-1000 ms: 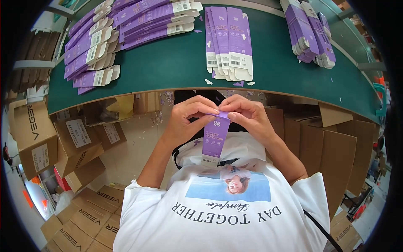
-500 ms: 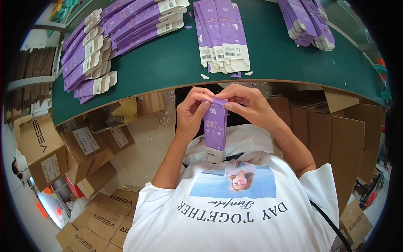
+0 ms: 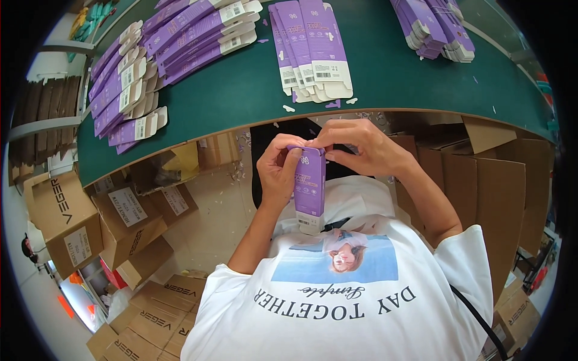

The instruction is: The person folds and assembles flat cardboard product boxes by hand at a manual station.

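Note:
A slim purple box (image 3: 309,186) with a white lower end hangs upright in front of my shirt, below the table's near edge. Its far end is between my fingers. My left hand (image 3: 278,168) pinches the upper left corner, thumb on the front face. At the upper right corner, the fingers of my right hand (image 3: 361,144) are bent over the end flap, thumb close to the side. My fingers partly hide the flap. Beyond my hands, a small stack of flat purple cartons (image 3: 310,51) lies on the green table (image 3: 211,96).
Many flat purple cartons (image 3: 180,42) are piled at the table's left, and bundled ones (image 3: 430,27) lie at far right. Small cut-out scraps (image 3: 333,104) lie along the near edge. Brown cardboard boxes (image 3: 129,216) stand left below the table; large cardboard sheets (image 3: 490,198) stand at right.
My right hand's fingers have curled further over the box's upper end, and its wrist has moved a little right. My left hand still grips the box. The whole view has shifted slightly.

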A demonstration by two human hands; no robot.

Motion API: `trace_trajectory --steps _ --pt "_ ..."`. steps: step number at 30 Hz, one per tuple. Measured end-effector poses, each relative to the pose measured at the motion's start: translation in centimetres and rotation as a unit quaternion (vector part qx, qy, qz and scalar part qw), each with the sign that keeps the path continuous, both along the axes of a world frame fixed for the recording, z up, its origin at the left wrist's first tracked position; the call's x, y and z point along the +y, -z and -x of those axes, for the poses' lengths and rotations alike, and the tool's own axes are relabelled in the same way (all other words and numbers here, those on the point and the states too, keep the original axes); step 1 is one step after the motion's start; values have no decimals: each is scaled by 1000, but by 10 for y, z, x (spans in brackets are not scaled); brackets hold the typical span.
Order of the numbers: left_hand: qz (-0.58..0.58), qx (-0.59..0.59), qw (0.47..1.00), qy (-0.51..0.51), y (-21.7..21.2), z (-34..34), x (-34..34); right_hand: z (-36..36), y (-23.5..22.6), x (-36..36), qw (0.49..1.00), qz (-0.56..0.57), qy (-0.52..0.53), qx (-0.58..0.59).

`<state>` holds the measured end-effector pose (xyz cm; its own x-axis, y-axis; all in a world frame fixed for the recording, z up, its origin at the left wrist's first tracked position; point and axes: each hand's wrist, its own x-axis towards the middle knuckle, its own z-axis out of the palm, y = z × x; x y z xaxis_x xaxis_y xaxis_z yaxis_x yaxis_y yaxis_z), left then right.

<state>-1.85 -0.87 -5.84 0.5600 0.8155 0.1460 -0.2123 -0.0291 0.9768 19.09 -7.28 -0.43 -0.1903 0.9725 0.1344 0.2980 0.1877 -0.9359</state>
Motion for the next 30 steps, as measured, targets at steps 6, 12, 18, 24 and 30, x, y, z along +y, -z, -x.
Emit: trace_trajectory --steps 6,12,18,24,30 --pt "72 61 994 -59 -9 -9 -17 -2 15 4 998 18 22 49" --pt "83 31 995 -38 0 -5 -18 6 21 -8 995 -83 24 -48" --pt "93 18 995 -25 9 -9 -16 17 28 -29 997 -35 67 -13" --pt "67 24 997 -38 -4 -20 -14 22 33 -26 989 -85 121 -13" --pt "58 2 984 -167 -10 -13 19 58 34 -42 963 148 59 215"
